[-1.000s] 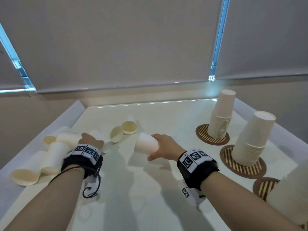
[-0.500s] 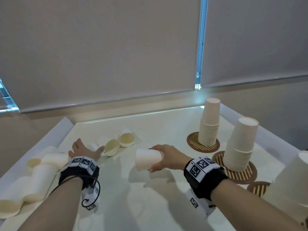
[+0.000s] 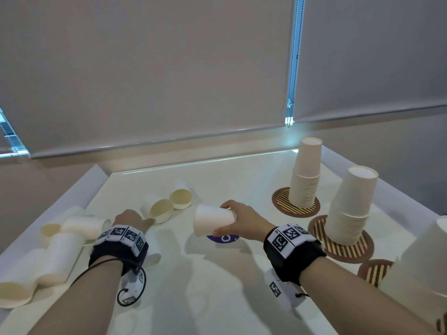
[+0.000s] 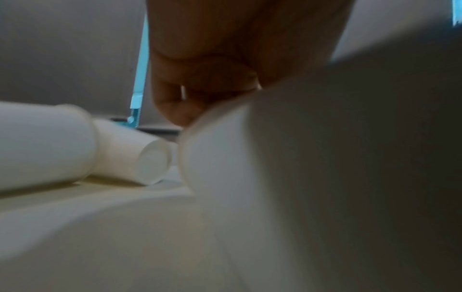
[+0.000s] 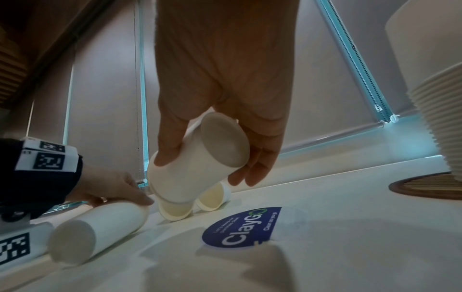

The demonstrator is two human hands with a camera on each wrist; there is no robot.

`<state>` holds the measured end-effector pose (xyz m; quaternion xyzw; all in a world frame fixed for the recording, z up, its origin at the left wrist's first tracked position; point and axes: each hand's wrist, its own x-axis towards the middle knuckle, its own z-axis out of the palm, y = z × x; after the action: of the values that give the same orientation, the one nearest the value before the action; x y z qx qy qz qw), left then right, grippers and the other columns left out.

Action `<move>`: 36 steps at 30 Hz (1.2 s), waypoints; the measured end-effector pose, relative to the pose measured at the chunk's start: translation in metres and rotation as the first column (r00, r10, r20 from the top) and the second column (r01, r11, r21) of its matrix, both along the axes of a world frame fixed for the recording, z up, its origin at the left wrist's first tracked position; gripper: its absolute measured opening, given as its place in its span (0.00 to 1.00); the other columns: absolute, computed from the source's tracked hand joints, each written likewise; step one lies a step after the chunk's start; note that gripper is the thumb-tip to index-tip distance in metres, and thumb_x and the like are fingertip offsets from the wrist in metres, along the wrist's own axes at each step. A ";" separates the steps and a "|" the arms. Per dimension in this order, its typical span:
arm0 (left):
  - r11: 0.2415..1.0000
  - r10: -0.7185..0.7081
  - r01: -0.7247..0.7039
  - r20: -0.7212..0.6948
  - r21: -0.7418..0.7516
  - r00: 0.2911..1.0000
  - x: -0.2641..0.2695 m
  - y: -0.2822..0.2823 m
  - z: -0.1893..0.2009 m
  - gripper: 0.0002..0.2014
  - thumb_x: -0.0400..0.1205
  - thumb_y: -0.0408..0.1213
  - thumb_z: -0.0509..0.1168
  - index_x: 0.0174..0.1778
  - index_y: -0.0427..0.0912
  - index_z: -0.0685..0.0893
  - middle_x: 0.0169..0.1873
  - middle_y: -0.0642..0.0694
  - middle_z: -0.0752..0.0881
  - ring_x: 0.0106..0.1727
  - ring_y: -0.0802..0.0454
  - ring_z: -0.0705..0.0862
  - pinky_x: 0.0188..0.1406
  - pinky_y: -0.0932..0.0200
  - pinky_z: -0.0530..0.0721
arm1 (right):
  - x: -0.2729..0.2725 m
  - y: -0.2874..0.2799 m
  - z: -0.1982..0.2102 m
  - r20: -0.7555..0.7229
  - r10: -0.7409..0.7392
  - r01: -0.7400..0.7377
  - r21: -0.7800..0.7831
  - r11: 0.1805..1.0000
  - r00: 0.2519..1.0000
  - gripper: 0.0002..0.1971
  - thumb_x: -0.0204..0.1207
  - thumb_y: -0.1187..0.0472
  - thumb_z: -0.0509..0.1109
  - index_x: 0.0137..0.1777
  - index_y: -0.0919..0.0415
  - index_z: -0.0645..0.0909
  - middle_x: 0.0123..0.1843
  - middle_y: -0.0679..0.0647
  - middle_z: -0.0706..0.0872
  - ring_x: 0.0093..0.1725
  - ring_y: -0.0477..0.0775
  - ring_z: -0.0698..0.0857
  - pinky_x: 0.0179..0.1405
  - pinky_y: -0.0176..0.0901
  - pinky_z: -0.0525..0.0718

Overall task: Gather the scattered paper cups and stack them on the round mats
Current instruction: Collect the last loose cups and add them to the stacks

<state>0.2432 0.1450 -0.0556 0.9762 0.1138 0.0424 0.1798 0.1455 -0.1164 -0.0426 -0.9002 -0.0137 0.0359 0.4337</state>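
Note:
My right hand (image 3: pixel 223 218) grips a white paper cup (image 3: pixel 209 222) on its side just above the table, mouth to the left; the right wrist view shows thumb and fingers round the cup (image 5: pixel 190 173). My left hand (image 3: pixel 135 220) is low on the table left of it, and its fingers curve over a lying cup (image 5: pixel 100 225), blurred and close in the left wrist view (image 4: pixel 250 168). Two upside-down cup stacks (image 3: pixel 306 180) (image 3: pixel 350 209) stand on striped round mats (image 3: pixel 296 209) (image 3: pixel 343 250) at the right.
Two loose cups (image 3: pixel 158 210) (image 3: pixel 180 198) lie just beyond my left hand. Several more cups (image 3: pixel 60 255) lie along the raised left edge. A blue round sticker (image 3: pixel 222 238) is under the held cup. A third mat (image 3: pixel 373 272) and a near stack (image 3: pixel 423 262) sit at the right front.
My left hand has moved right, from the pile at the left edge toward the middle cups. The right hand still holds its cup, at about the same spot.

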 end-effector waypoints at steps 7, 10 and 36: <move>0.669 -0.045 0.063 0.044 -0.741 0.998 -0.051 -0.079 0.041 0.23 0.86 0.49 0.56 0.43 0.31 0.84 0.38 0.34 0.83 0.38 0.39 0.81 0.36 0.55 0.78 | -0.023 0.011 0.029 0.265 -0.184 0.131 0.204 0.970 0.947 0.31 0.57 0.56 0.85 0.60 0.55 0.78 0.54 0.51 0.83 0.53 0.51 0.82 0.44 0.35 0.82; 0.247 -0.206 0.010 -0.042 -0.969 0.978 -0.077 -0.127 0.056 0.24 0.86 0.55 0.53 0.48 0.37 0.82 0.33 0.42 0.80 0.25 0.51 0.79 0.19 0.65 0.76 | -0.037 0.004 0.045 0.379 -0.378 0.237 0.369 0.899 0.845 0.33 0.55 0.54 0.86 0.59 0.48 0.73 0.52 0.45 0.80 0.51 0.45 0.80 0.45 0.31 0.80; 0.995 -0.085 0.081 0.058 0.066 0.995 -0.033 -0.071 0.034 0.17 0.78 0.34 0.64 0.64 0.42 0.77 0.66 0.37 0.72 0.70 0.37 0.68 0.65 0.44 0.71 | -0.062 -0.167 0.027 0.357 -0.931 0.756 0.588 0.290 0.079 0.39 0.60 0.59 0.80 0.69 0.67 0.67 0.69 0.62 0.75 0.68 0.62 0.75 0.62 0.52 0.75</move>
<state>0.2098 0.0737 -0.0220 0.9836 0.0663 0.0680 0.1535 0.0831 -0.2834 -0.0158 -0.6175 0.3589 -0.5418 0.4432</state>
